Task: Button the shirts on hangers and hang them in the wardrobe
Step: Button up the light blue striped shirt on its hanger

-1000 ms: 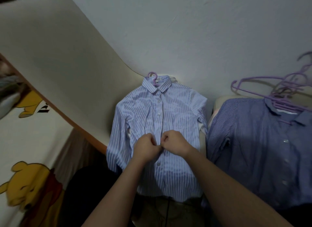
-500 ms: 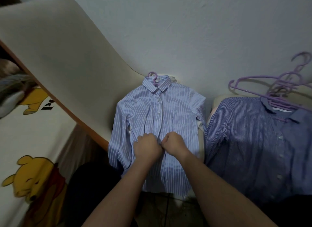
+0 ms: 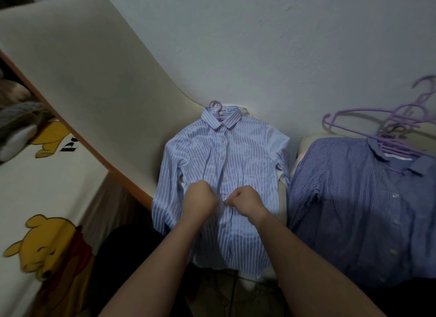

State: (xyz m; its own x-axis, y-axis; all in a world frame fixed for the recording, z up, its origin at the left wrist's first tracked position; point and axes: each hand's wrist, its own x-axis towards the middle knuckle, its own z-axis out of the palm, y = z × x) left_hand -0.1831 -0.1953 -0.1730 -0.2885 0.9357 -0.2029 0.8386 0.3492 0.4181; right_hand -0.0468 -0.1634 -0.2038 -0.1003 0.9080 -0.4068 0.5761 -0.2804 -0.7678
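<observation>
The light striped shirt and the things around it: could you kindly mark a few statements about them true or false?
1. Both the left hand and the right hand pinch the front of the light striped shirt. True.
2. That shirt has no hanger. False: a purple hanger hook shows at its collar.
3. A darker shirt lies to its right. True.
4. The loose hangers are green. False: the spare hangers are purple.

Two shirts — light shirt [image 3: 247, 156], dark shirt [image 3: 354, 198] — two hands [image 3: 200, 202] [image 3: 245, 202], several hangers [image 3: 396, 149].
</observation>
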